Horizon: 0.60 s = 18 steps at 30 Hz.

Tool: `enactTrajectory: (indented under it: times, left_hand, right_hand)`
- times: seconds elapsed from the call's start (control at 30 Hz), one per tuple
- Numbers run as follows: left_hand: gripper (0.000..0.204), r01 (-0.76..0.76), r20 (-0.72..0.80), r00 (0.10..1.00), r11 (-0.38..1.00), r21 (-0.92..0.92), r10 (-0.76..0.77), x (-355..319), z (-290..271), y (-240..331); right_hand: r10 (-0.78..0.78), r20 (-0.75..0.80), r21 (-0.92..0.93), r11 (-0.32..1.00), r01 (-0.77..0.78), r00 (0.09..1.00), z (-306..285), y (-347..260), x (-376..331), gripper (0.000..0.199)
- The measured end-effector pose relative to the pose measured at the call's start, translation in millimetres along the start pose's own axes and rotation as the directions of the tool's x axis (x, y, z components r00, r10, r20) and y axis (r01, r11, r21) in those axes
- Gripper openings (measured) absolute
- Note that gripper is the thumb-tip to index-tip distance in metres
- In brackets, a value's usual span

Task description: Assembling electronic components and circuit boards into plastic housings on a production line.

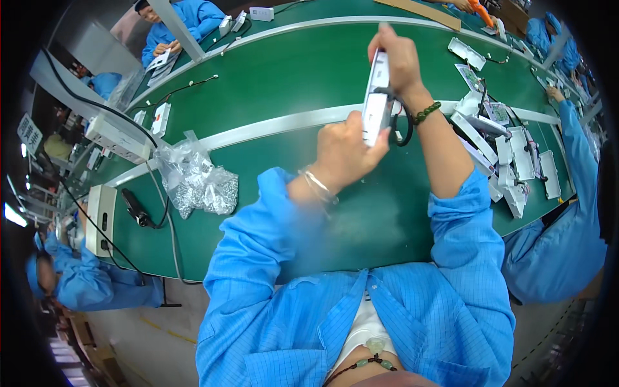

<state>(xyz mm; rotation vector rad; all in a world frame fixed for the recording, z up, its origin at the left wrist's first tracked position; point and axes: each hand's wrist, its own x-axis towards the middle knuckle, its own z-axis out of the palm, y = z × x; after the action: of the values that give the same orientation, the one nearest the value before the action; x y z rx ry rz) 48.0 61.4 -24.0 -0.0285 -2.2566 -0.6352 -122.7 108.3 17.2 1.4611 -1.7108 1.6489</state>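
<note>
My two hands hold a flat white rectangular unit (376, 97) on edge above the green conveyor belt (284, 71). My left hand (345, 151) grips its near end. My right hand (396, 58), a green bead bracelet at the wrist, grips its far end. A black cable (407, 129) loops down from the unit beside my right wrist. Both forearms are in blue sleeves pushed up.
A clear plastic bag of small metal parts (196, 180) lies at the left. A black power screwdriver (135, 208) and a white box (100, 219) sit near the left edge. Several white units (516, 155) are piled at the right, beside a co-worker's blue sleeve (577, 148).
</note>
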Motion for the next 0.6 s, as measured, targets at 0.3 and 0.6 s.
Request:
enactTrajectory:
  times: [0.3, 0.6]
  left_hand:
    - [0.04, 0.672, 0.262, 0.738, 0.641, -0.37, -0.622, 69.7, -20.5, -147.2]
    - [0.077, 0.532, -0.119, 0.766, 0.518, 0.67, -0.632, 64.5, -83.0, -315.8]
  right_hand:
    - [0.241, -0.146, -0.228, 0.935, -0.27, 0.959, -50.6, 59.5, 20.4, 0.038]
    - [0.521, -0.088, -0.945, 0.225, -0.236, 0.849, -212.2, 98.4, 20.4, 0.032]
